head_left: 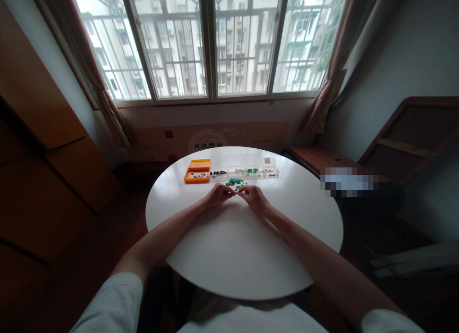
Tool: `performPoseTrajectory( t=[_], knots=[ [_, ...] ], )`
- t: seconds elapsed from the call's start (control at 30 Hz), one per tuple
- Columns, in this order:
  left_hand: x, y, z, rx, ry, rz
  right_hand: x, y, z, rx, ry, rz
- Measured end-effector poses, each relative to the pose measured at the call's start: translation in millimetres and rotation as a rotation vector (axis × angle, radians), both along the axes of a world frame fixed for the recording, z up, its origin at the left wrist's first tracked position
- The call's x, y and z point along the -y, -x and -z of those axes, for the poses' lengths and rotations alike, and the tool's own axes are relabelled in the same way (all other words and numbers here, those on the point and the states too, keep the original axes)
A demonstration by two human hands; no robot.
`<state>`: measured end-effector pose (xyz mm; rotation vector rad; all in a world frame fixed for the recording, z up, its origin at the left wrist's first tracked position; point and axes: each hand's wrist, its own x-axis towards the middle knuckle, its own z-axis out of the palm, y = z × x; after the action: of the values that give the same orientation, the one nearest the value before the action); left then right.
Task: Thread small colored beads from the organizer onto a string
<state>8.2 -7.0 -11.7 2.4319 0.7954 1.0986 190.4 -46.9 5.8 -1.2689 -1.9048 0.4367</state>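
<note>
My left hand and my right hand meet over the middle of the round white table, their fingertips pinched close together. Whatever lies between the fingertips is too small to make out. Just beyond them is a loose pile of small green and blue pieces. Behind the pile stands an orange box with its lid up and a few small blue pieces inside. Beside it, clear plastic boxes hold small pieces sorted by colour: dark brown pieces, pale yellowish ones and green ones.
The white table has a rounded edge in front of my body. A long cardboard carton leans below the barred window. At the right are a wooden bench and a blurred-out patch; wooden cabinets line the left.
</note>
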Motion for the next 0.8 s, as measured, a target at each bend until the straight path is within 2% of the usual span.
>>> performPoseTrajectory(
  t=[0.27, 0.8],
  knots=[
    [1.0, 1.1, -1.1, -0.013, 0.036, 0.009, -1.7, 0.3, 2.4, 0.004, 0.001, -0.002],
    [3.4, 0.0, -5.2, -0.013, 0.007, 0.005, -1.5, -1.3, 0.1, 0.020, -0.007, -0.024]
  ],
)
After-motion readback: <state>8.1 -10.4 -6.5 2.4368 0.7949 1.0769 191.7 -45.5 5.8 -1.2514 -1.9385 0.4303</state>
